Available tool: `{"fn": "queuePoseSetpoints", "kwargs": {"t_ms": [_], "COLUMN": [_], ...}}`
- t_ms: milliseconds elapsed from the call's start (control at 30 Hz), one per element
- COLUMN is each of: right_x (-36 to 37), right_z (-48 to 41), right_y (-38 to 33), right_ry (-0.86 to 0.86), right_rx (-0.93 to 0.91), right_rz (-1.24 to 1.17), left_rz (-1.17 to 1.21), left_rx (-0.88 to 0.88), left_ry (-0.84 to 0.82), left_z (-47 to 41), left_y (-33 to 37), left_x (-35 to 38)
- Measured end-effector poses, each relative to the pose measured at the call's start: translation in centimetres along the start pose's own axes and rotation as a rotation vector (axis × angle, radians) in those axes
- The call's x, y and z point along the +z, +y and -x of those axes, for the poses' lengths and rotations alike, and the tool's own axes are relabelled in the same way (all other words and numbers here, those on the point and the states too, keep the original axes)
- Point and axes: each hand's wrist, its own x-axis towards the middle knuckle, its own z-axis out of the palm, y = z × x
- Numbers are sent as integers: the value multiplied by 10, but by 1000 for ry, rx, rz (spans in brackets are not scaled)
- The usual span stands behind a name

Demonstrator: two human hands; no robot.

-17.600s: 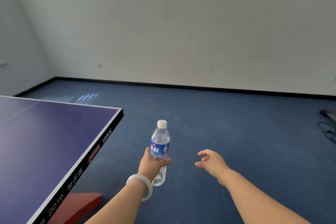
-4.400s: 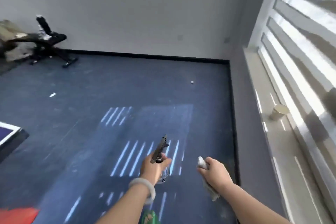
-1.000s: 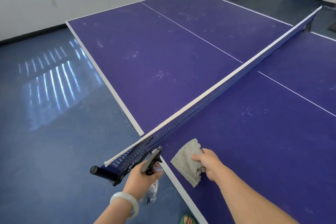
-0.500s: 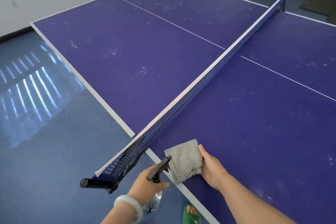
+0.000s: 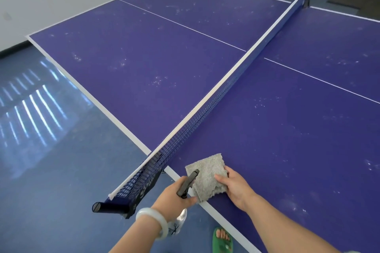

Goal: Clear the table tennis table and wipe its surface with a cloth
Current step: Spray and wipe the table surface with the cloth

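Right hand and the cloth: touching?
Touching. The head view shows fingers of the right hand overlapping the right edge of the grey cloth with no gap; the cloth lies on the table.

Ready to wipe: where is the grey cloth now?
Low centre in the head view, the grey cloth sits at the table edge just right of the net, gripped by the right hand.

I note the right hand [image 5: 236, 188] holding a grey cloth [image 5: 207, 174] on the table [image 5: 287, 129], near edge, just right of the net [image 5: 205, 113]. Left hand [image 5: 172, 199] grips a spray bottle [image 5: 188, 183], its nozzle over the cloth.
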Motion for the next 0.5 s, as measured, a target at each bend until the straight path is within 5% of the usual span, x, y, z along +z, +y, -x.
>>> {"fn": "queuePoseSetpoints", "kwargs": {"t_ms": [500], "right_x": [-1], "right_z": [5], "right_y": [-2], "right_ry": [-74], "right_rx": [7], "right_rz": [90], "left_rz": [-263], "left_rx": [-108], "left_ry": [-84], "left_z": [-20], "left_y": [18], "left_x": [-13]}}
